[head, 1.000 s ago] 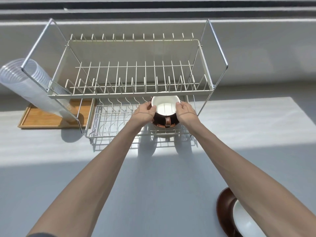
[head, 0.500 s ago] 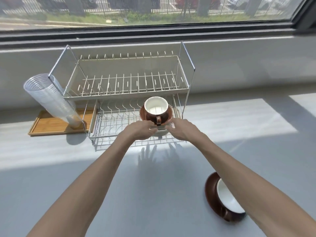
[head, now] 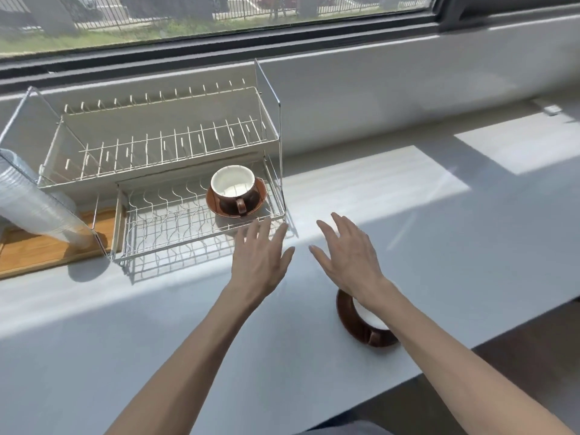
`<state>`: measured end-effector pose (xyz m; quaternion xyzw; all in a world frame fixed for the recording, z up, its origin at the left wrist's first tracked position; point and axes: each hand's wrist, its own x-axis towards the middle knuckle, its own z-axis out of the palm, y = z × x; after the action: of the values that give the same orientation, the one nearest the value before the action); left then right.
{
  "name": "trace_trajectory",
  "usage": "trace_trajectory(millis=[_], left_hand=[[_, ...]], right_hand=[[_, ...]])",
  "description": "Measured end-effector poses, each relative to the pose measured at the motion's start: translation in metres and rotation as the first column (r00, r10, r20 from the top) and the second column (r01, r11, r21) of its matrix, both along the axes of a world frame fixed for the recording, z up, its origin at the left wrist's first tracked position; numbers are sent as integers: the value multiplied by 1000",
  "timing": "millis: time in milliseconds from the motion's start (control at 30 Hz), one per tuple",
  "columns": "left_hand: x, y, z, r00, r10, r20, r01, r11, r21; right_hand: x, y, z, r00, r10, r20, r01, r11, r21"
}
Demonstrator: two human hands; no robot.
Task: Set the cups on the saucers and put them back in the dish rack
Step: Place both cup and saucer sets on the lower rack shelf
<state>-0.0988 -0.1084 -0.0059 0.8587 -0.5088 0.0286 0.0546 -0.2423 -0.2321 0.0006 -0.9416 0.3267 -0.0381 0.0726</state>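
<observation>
A brown cup [head: 233,189] with a white inside stands upright on a brown saucer [head: 259,198] at the right end of the lower shelf of the wire dish rack [head: 150,215]. Its handle points toward me. My left hand [head: 262,257] hovers just in front of the rack with fingers spread and nothing in it. My right hand [head: 346,255] is beside it, also spread and empty. Under my right wrist a second brown cup [head: 354,324] sits on the counter, partly hidden by the forearm.
The rack's upper shelf [head: 163,146] holds nothing. A stack of clear plastic cups [head: 31,202] lies tilted over a wooden tray [head: 40,249] to the left of the rack. The grey counter [head: 408,215] runs right under a window; its front edge drops off at the lower right.
Both hands have let go of the cup and saucer, left them on the lower shelf, and drawn back toward me with fingers spread. The view has swung right.
</observation>
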Motion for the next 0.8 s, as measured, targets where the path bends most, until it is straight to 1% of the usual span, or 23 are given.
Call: trace_trajectory(millis=[100,167,267,333,400,467,567,633,733,800], left_hand=[[-31,-6,-10,992,1,-127,-17,992,-122],[-52,-10,-15,977,13,-212,-50,984,-170],[-82,-17,-24,926,39,-375,-105,982,-156],[-98,-23,-29,866,60,-496,-139,983,-124],[-111,-28,-32,782,79,-618,-172,981,-92],[-122,-32,-36,684,97,-723,-189,981,-47],[-133,-37,-45,539,127,-833,-202,979,18],[-136,-41,-51,427,147,-892,-206,976,62],[-137,-43,-55,248,170,-954,-247,963,107],[-133,-44,-57,183,187,-965,-272,953,133]], right_hand=[[-33,-5,-7,992,-113,62,111,993,35],[-54,-7,-13,978,-199,67,192,977,93],[-79,-10,-22,931,-356,80,332,918,217],[-94,-10,-29,899,-427,91,388,877,283],[-107,-8,-36,867,-491,89,431,826,364],[-118,-7,-44,827,-558,76,467,755,460],[-129,-7,-53,780,-623,64,471,652,594],[-133,-9,-55,772,-631,76,444,621,647],[-137,-11,-56,773,-629,77,420,599,682],[-139,-13,-57,772,-633,57,427,582,692]])
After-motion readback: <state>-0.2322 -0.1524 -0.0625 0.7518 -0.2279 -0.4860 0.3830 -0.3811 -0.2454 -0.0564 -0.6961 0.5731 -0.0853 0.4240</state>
